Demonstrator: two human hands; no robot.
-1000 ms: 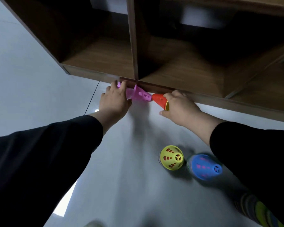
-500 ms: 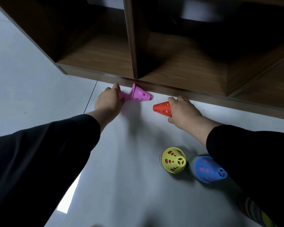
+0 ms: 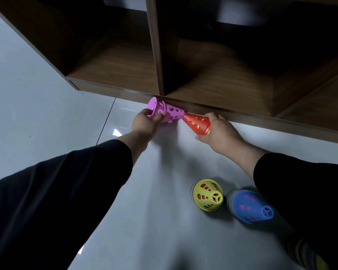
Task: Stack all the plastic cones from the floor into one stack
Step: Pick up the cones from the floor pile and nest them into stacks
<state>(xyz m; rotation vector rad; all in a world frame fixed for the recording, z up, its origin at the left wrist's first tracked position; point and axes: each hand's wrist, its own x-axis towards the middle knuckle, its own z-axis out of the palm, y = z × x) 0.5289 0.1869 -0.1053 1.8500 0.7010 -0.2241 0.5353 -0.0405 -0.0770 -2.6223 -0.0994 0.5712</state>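
2 light, stiff cones in my hands, just below the wooden shelf unit (image 3: 203, 78)
My left hand (image 3: 144, 123) fingers clamp the pink cone (image 3: 167, 112) at its wide rim, my right hand (image 3: 220, 131) fingers curl round the red cone (image 3: 196, 122) base; perforated plastic looks easy to grip

Bare floor (image 3: 164, 191) lies open between both sleeves. The shelf (image 3: 213, 112) edge blocks the far side, just behind the hands; yellow cone (image 3: 207, 194) and blue cone (image 3: 249, 206), perhaps stacks, crowd the right.

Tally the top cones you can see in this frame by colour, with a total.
Pink cone, in the left hand: 1
Red cone, in the right hand: 1
Yellow cone, on the floor: 1
Blue cone, on the floor: 1
Total: 4
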